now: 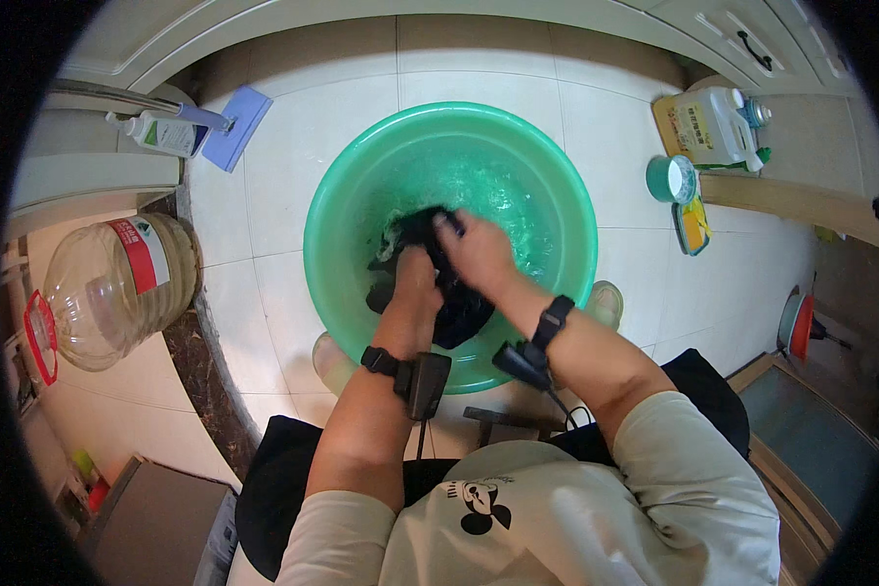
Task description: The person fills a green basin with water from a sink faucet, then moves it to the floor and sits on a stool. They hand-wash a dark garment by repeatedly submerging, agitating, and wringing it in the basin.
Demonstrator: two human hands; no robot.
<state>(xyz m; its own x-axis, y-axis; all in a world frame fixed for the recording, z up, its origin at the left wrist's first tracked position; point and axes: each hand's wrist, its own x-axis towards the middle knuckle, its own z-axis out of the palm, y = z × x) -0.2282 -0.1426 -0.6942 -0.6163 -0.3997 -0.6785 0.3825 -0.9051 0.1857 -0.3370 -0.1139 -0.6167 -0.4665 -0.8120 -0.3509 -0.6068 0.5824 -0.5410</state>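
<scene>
A large green plastic basin (450, 110) stands on the floor in front of me with water in it. Bunched wet dark cloth (465, 315) lies in the basin, left of its middle. My right hand (482, 253) grips a fold of this cloth at its upper edge and is slightly blurred. Close beside it, my left hand (417, 275) is sunk into the bunched cloth, which hides most of its fingers. Pale suds show at the cloth's left edge. Each forearm wears a black strap with a small device.
Left are a flat purple mop (236, 130), a white bottle (168, 134) and a big clear water jug (110, 286). Right are a jug of yellow liquid (692, 124), a teal tub (661, 179) and a yellow-topped brush or sponge (692, 225). A dark stool (509, 419) is below me.
</scene>
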